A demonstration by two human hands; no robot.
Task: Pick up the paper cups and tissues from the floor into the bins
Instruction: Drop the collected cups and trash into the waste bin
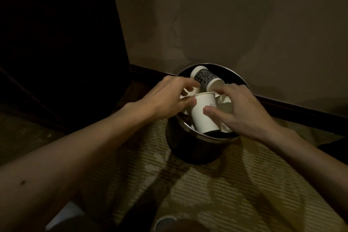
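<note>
Over the bin (190,149), the right hand (243,111) pinches the white paper cup (204,118) from 3 o'clock, while the left hand (173,96) curls at its 9 o'clock, grip impossible to tell.

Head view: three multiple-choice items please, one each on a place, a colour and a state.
1. Where does the bin stand? A on carpet by a wall; B on a table; C on a chair.
2. The patterned cup is printed: A red; B black; C green.
3. The white cup is: A crushed flat; B lying on the floor; C held at the bin's mouth.
Key: A, carpet and skirting surround it; B, dark print shows; C, the left hand and right hand grip it.
</note>
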